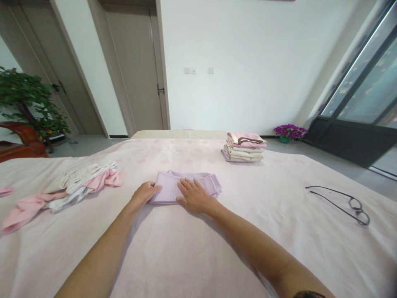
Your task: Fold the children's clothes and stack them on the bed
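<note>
A lilac ribbed garment (169, 188), folded into a flat rectangle, lies on the pale pink sheet (173, 248) in front of me. At its left edge my left hand (145, 194) pinches the cloth, thumb on top and the other fingers partly hidden. My right hand (195, 196) rests flat on the middle of the garment, fingers stretched out. Behind it to the right stands a stack of folded clothes (245, 149), pink on top with cream and white layers below. A loose heap of pink, white and striped clothes (74, 186) lies to the left.
Black-framed eyeglasses (356, 209) lie on the sheet at the right. Past the far edge are a white wall (229, 95), a closed door (133, 70) and a pot of purple flowers (288, 132). A leafy plant (27, 95) and a wooden chair (23, 140) stand at the left.
</note>
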`<act>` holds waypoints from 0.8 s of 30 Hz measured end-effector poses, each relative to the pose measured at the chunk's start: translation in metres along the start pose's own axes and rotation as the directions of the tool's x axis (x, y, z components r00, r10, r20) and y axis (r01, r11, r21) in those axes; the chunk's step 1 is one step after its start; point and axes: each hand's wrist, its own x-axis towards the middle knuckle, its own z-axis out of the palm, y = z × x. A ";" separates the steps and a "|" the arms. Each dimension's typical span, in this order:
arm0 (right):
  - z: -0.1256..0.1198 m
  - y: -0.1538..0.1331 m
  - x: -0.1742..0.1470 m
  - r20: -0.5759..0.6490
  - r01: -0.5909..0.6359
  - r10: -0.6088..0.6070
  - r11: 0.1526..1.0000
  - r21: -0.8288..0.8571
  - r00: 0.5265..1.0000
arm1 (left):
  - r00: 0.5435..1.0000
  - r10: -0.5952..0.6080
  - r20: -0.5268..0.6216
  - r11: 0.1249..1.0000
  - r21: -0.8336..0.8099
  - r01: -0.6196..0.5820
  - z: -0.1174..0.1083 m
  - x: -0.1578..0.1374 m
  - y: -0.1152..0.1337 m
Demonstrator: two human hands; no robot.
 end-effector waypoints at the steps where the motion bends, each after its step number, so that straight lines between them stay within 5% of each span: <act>1: 0.003 0.000 -0.001 -0.004 -0.009 0.009 1.000 0.014 1.000 | 1.000 0.008 0.023 0.997 -0.072 -0.006 0.001 -0.003 0.003; 5: 0.004 0.003 -0.002 -0.018 0.000 0.001 0.996 0.093 1.000 | 0.998 -0.032 0.055 0.921 -0.386 0.050 0.005 -0.015 0.030; 9: -0.011 0.010 0.004 -0.092 -0.018 0.073 0.868 0.497 0.993 | 0.999 -0.028 0.046 0.883 -0.467 0.046 0.014 -0.021 0.071; 11: -0.022 0.015 0.008 -0.077 -0.091 0.207 0.693 0.715 0.975 | 0.999 0.027 0.041 0.896 -0.444 -0.006 0.022 -0.022 0.092; 13: -0.034 0.019 0.010 0.037 -0.170 0.301 0.430 0.887 0.953 | 0.996 0.071 0.055 0.912 -0.407 -0.043 0.035 -0.022 0.110; 15: -0.045 0.024 0.012 0.187 -0.233 0.300 0.126 0.964 0.935 | 0.989 0.105 0.101 0.922 -0.383 -0.059 0.051 -0.022 0.123; 17: -0.051 0.030 0.012 0.266 -0.270 0.288 -0.027 0.962 0.920 | 0.979 0.129 0.158 0.924 -0.376 -0.061 0.067 -0.020 0.129; 24: -0.040 0.051 0.003 0.171 -0.301 0.463 0.224 0.927 0.870 | 0.979 0.200 0.036 0.944 -0.275 -0.183 0.091 -0.008 0.116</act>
